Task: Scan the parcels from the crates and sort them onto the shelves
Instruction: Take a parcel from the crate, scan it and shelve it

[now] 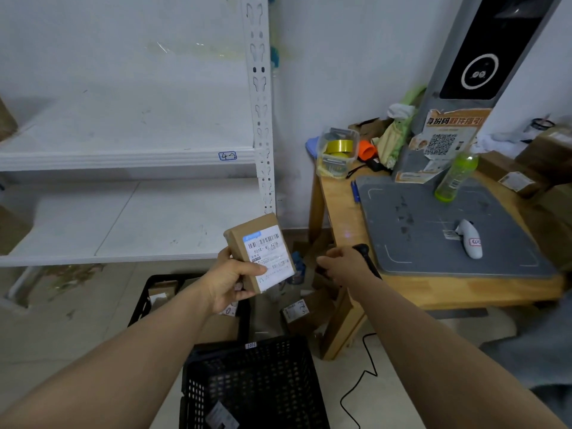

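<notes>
I'm at the scan step: my left hand (230,278) grips the parcel (261,252) by its lower end, label facing me, above the crates (247,376). My right hand (340,264) is curled round the scanner (365,257). Next, I reckon, aim it at the barcode, then shelve

shelf tag (227,156) "4-2", parcel label (270,260) "A218"

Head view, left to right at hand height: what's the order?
shelf → left hand gripping parcel → right hand holding black scanner → white scanner
</notes>
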`<state>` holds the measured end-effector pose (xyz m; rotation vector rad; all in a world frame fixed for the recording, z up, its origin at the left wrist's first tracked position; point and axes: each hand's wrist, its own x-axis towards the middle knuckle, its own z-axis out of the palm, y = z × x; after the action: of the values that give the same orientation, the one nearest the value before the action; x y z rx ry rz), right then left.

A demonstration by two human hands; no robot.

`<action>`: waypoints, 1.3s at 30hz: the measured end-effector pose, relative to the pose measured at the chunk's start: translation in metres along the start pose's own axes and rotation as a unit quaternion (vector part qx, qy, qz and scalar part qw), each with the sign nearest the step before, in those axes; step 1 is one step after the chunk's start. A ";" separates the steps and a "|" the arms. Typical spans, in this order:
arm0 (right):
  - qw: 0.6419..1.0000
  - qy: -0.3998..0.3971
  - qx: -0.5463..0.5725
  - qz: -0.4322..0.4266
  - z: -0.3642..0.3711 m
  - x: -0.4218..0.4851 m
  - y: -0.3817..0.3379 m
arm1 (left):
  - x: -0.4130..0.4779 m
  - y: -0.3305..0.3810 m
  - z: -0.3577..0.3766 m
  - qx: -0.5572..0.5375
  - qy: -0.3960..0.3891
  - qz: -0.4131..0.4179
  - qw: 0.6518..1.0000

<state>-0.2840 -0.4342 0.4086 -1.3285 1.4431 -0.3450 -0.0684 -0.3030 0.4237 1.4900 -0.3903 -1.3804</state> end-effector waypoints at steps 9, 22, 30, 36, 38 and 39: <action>0.970 0.145 -0.189 0.038 -0.054 0.044 0.040 | 0.008 -0.016 0.014 0.043 0.015 -0.021 0.999; 0.971 0.051 -0.222 0.066 -0.062 0.099 0.080 | 0.018 -0.037 0.016 0.057 0.074 -0.043 0.995; 0.993 -0.072 -0.019 0.095 -0.043 0.091 0.070 | 0.028 -0.043 -0.009 0.047 0.165 -0.051 0.984; 0.958 -0.236 0.159 0.038 -0.004 0.023 0.024 | 0.029 -0.024 -0.015 0.036 0.260 -0.006 0.965; 0.958 -0.248 0.141 -0.008 0.007 0.004 0.011 | 0.026 -0.020 -0.018 0.041 0.281 -0.006 0.959; 0.960 -0.251 0.125 -0.028 0.012 -0.003 0.007 | 0.026 -0.020 -0.020 0.046 0.287 -0.005 0.957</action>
<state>-0.2786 -0.4242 0.4001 -1.1455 0.9071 -0.1983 -0.0509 -0.3061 0.3898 1.8867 -0.0764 -0.8849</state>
